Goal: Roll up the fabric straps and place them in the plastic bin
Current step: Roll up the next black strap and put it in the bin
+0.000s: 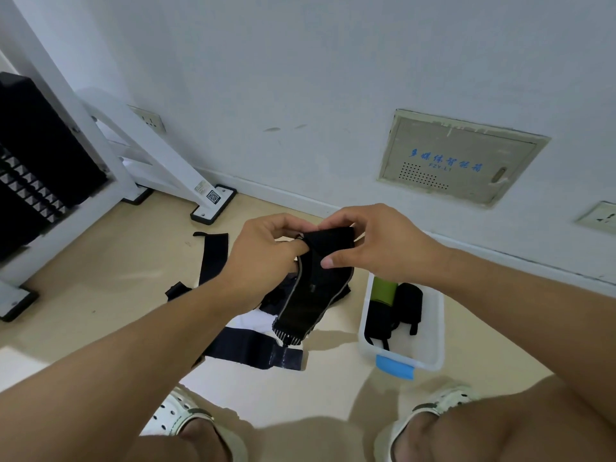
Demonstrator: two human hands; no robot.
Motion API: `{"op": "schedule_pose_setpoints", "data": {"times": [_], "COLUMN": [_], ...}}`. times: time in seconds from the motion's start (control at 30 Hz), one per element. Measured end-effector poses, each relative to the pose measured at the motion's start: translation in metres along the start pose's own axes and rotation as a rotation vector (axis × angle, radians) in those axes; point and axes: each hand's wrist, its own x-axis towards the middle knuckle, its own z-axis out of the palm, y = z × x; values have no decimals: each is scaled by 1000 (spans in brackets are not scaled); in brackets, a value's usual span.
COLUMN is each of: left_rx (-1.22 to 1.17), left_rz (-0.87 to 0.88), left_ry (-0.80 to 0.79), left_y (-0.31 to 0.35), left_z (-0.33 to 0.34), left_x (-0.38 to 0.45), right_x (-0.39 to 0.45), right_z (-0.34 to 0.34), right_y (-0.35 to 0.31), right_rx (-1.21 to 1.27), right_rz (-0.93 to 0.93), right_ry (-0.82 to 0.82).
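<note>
A black fabric strap (313, 295) with grey edging hangs in the air above the floor, its top end folded over. My left hand (266, 251) pinches that top end from the left, and my right hand (370, 241) pinches it from the right, thumb pressed on the fold. Below lie more straps: a dark one (246, 348) flat on the floor and a black one (213, 255) further back. The clear plastic bin (433, 331) stands to the right on the floor, holding a green roll (384, 290) and black rolled straps (408, 305).
A white metal frame (160, 151) with black feet stands at the back left beside a black weight stack (36, 161). The white wall carries a panel box (460, 158) and sockets. My knees and sandalled feet fill the bottom edge.
</note>
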Motion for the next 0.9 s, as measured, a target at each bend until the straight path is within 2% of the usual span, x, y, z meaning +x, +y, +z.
{"op": "schedule_pose_setpoints", "data": {"times": [0.2, 0.27, 0.37, 0.53, 0.7, 0.83, 0.9], "left_rx": [-252, -229, -141, -187, -192, -136, -86], "left_rz": [-138, -193, -170, -178, -106, -78, -63], "left_ry": [-181, -216, -273, -349, -255, -219, -216], "left_y": [6, 6, 5, 3, 1, 0, 0], "left_z": [-3, -3, -1, -3, -2, -8, -12], "left_x": [2, 1, 1, 2, 5, 8, 9], "right_x": [2, 2, 2, 3, 4, 0, -2], "right_z": [-5, -6, -3, 1, -1, -12, -14], "right_y": [0, -1, 1, 7, 7, 10, 13], "right_rx": [9, 43, 89, 240, 241, 279, 352], "right_rz": [-21, -40, -83, -147, -156, -97, -56], "right_ry": [90, 115, 150, 245, 158, -64, -112]}}
